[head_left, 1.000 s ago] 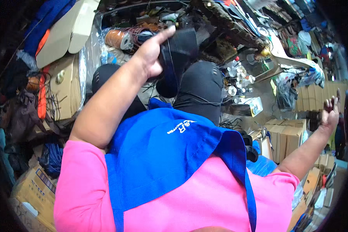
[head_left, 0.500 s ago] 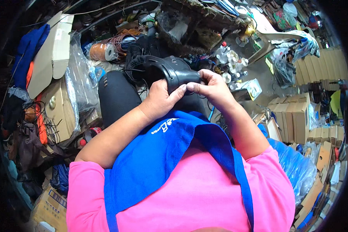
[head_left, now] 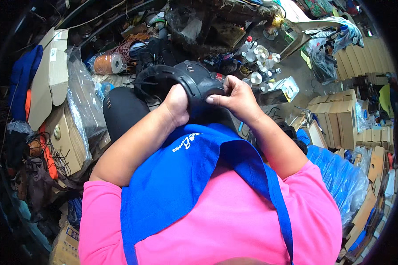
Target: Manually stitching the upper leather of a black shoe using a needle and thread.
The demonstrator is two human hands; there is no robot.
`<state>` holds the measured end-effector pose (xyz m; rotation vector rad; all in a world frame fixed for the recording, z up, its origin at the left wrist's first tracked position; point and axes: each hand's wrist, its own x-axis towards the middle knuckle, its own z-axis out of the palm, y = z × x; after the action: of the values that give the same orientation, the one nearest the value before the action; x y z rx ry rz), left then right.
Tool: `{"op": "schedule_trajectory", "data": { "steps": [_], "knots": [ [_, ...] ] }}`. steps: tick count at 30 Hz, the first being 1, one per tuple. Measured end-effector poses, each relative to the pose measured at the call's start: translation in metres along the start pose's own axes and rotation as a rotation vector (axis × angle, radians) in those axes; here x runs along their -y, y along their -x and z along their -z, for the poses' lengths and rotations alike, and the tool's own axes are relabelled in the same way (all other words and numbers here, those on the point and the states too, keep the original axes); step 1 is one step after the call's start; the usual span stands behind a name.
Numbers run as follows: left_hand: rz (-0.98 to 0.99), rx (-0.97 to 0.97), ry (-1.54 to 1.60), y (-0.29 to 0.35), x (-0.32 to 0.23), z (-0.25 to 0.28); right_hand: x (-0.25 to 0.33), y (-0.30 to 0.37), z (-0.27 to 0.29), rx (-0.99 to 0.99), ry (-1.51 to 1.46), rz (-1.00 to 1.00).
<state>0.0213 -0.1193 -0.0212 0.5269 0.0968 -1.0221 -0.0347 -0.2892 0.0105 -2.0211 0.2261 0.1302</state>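
One smooth, curved black shoe [head_left: 198, 79] is held just beyond the draped blue cloth apron [head_left: 168, 190], the right hand's grip [head_left: 237, 98] pinching its right edge, the left hand's grip [head_left: 178, 104], fingers hidden, closed on its near rim.

A: Light?
B: Bright on pink shirt [head_left: 199, 212]; upper left dim, shadowed.
A: Glare?
B: Pale glints, clear plastic sheet [head_left: 85, 90] and blue plastic [head_left: 334, 170]; faint sheen, black shoe [head_left: 198, 83].
A: Sharpness?
B: Right hand [head_left: 237, 98] fairly crisp; margins soft, bent, black-rimmed.
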Motion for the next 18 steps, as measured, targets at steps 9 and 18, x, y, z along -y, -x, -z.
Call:
{"op": "schedule_trajectory", "data": {
  "steps": [9,18],
  "knots": [
    [-0.465,-0.06,-0.151,0.012,-0.02,-0.016,0.034,-0.039,-0.021,-0.022,-0.023,0.251],
    [-0.363,0.081,-0.223,0.039,-0.036,0.009,0.043,-0.041,0.006,0.398,-0.438,0.257]
  ]
}}
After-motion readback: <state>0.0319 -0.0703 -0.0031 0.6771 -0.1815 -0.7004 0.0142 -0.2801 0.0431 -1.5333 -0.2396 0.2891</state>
